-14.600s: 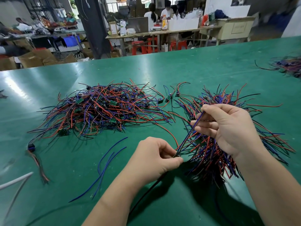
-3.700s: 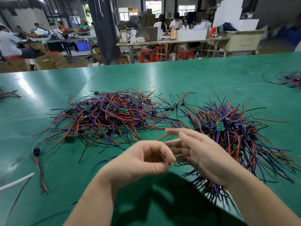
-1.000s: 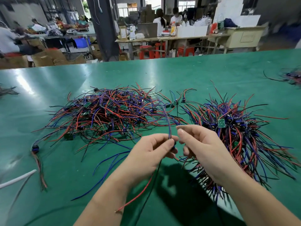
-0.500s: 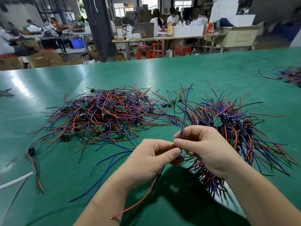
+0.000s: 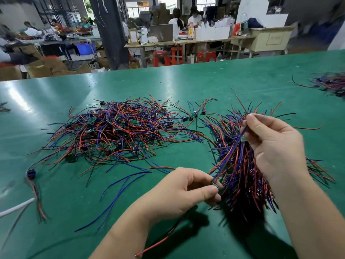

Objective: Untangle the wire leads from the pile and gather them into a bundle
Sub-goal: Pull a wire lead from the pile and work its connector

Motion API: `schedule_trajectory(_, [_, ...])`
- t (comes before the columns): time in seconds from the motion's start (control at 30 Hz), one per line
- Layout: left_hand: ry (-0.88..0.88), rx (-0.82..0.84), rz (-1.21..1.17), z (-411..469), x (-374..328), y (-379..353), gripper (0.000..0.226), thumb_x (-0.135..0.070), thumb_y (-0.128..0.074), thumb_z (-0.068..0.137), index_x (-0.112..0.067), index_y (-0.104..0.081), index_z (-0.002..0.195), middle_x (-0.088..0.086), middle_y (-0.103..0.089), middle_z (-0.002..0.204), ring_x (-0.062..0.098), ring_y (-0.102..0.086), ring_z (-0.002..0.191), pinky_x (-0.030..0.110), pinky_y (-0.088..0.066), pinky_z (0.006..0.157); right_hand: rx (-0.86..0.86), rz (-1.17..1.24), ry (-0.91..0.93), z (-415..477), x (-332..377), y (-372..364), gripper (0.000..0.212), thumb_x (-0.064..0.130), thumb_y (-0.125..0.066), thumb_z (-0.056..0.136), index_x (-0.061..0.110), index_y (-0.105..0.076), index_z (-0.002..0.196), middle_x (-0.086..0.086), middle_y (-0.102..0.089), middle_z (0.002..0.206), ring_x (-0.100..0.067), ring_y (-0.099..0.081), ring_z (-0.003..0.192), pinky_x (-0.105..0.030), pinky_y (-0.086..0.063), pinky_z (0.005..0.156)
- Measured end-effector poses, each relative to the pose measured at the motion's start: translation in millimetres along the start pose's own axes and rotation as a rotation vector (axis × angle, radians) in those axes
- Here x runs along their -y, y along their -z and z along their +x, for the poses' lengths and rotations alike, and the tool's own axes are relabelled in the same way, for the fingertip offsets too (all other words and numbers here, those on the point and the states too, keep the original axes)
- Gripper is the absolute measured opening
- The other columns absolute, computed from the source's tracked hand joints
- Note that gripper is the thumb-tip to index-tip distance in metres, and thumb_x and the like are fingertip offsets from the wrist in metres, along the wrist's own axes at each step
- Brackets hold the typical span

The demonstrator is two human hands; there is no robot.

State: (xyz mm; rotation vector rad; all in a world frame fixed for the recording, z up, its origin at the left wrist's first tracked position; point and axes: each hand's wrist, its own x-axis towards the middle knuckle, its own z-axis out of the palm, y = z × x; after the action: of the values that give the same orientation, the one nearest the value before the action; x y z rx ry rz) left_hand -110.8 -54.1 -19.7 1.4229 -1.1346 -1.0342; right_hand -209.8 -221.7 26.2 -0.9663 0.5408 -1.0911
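A tangled pile of red, blue and black wire leads (image 5: 115, 131) with small green boards lies on the green table (image 5: 205, 83), left of centre. To its right sits a gathered bundle of the same leads (image 5: 240, 174). My left hand (image 5: 179, 191) pinches the small connector end of one lead set, whose red wire (image 5: 164, 240) trails down toward me. My right hand (image 5: 274, 146) pinches the blue wire (image 5: 230, 150) of that lead, stretched taut between both hands above the bundle.
Two loose blue wires (image 5: 119, 191) lie on the table in front of the pile. A black plug with red leads (image 5: 31, 174) and a white cable (image 5: 15, 208) sit at the left edge. Another wire heap (image 5: 330, 83) lies far right. People work at benches behind.
My right hand has slid up and to the right along the blue wire, pulling it straight over the bundle. My left hand keeps its pinch and has shifted slightly right.
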Motion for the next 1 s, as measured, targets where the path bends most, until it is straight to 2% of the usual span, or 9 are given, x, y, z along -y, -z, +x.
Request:
schedule_trajectory(0.27, [-0.001, -0.028, -0.049, -1, 0, 10, 0.005, -0.013, -0.057, 0.093, -0.016, -0.058, 0.096, 0.007, -0.074, 0.093, 0.019, -0.069, 0.081, 0.024, -0.051, 0.080, 0.000, -0.001, -0.014, -4, 0, -1, 0.016, 0.007, -0.066, 0.084, 0.010, -0.064, 0.069, -0.001, -0.064, 0.054, -0.009, -0.061, 0.049, -0.017, -0.049, 0.047])
schedule_trajectory(0.37, [-0.027, -0.044, -0.204, 0, -3, 10, 0.012, -0.020, -0.056, 0.091, -0.013, -0.052, 0.100, 0.010, -0.074, 0.099, 0.021, -0.070, 0.086, 0.024, -0.051, 0.082, 0.050, 0.046, -0.075, -1, -1, -1, 0.017, 0.015, -0.051, 0.097, 0.008, -0.062, 0.086, -0.006, -0.069, 0.065, -0.016, -0.069, 0.060, -0.019, -0.053, 0.052])
schedule_trajectory(0.47, [-0.072, -0.081, -0.468, 2, -8, 9, 0.014, -0.023, -0.052, 0.087, -0.017, -0.044, 0.098, 0.011, -0.072, 0.106, 0.023, -0.070, 0.092, 0.028, -0.052, 0.083, 0.149, -0.014, -0.184, -2, -6, -3, 0.013, 0.002, -0.049, 0.096, 0.011, -0.057, 0.102, -0.015, -0.069, 0.083, -0.023, -0.070, 0.069, -0.022, -0.056, 0.058])
schedule_trajectory(0.53, [-0.110, -0.132, -0.595, 4, -13, 9, 0.012, -0.024, -0.053, 0.086, -0.023, -0.043, 0.093, 0.008, -0.072, 0.108, 0.020, -0.069, 0.092, 0.025, -0.051, 0.075, 0.309, -0.224, -0.196, -8, -15, -4, 0.028, -0.010, -0.058, 0.085, 0.009, -0.058, 0.105, -0.016, -0.068, 0.083, -0.022, -0.066, 0.070, -0.020, -0.054, 0.060])
schedule_trajectory(0.6, [-0.119, -0.239, -0.647, 6, -15, 8, 0.013, -0.028, -0.063, 0.086, -0.028, -0.050, 0.087, 0.005, -0.071, 0.106, 0.015, -0.069, 0.085, 0.023, -0.051, 0.067, 0.509, -0.375, -0.163, -16, -23, -8, 0.031, -0.007, -0.071, 0.071, 0.005, -0.063, 0.099, -0.009, -0.070, 0.075, -0.017, -0.063, 0.067, -0.017, -0.051, 0.059])
schedule_trajectory(0.67, [-0.101, -0.361, -0.663, 8, -16, 6, 0.018, -0.038, -0.066, 0.074, -0.029, -0.053, 0.082, 0.000, -0.071, 0.094, 0.008, -0.065, 0.071, 0.021, -0.048, 0.062, 0.650, -0.361, -0.146, -23, -27, -12, 0.030, 0.004, -0.077, 0.058, 0.009, -0.067, 0.086, -0.002, -0.069, 0.069, -0.009, -0.062, 0.063, -0.016, -0.051, 0.059])
schedule_trajectory(0.73, [-0.084, -0.438, -0.640, 10, -15, 3, 0.022, -0.043, -0.064, 0.065, -0.028, -0.057, 0.079, -0.007, -0.069, 0.084, 0.003, -0.060, 0.064, 0.020, -0.045, 0.061, 0.731, -0.338, -0.111, -27, -29, -14, 0.029, 0.009, -0.081, 0.055, 0.015, -0.070, 0.080, -0.001, -0.068, 0.070, -0.008, -0.062, 0.065, -0.016, -0.051, 0.062])
schedule_trajectory(0.83, [-0.102, -0.485, -0.592, 9, -14, -2, 0.011, -0.045, -0.064, 0.066, -0.035, -0.067, 0.068, -0.009, -0.067, 0.080, 0.001, -0.057, 0.065, 0.021, -0.041, 0.064, 0.725, -0.305, -0.063, -28, -31, -12, 0.024, 0.014, -0.082, 0.055, 0.019, -0.072, 0.076, 0.000, -0.068, 0.067, -0.008, -0.062, 0.061, -0.017, -0.050, 0.059])
schedule_trajectory(1.0, [-0.206, -0.476, -0.472, 6, -14, -3, 0.012, -0.038, -0.076, 0.067, -0.031, -0.068, 0.073, -0.001, -0.070, 0.088, 0.006, -0.057, 0.066, 0.024, -0.044, 0.067, 0.548, -0.058, -0.192, -29, -32, -17, 0.008, 0.016, -0.069, 0.063, 0.019, -0.075, 0.067, -0.004, -0.068, 0.062, -0.011, -0.060, 0.052, -0.018, -0.048, 0.050])
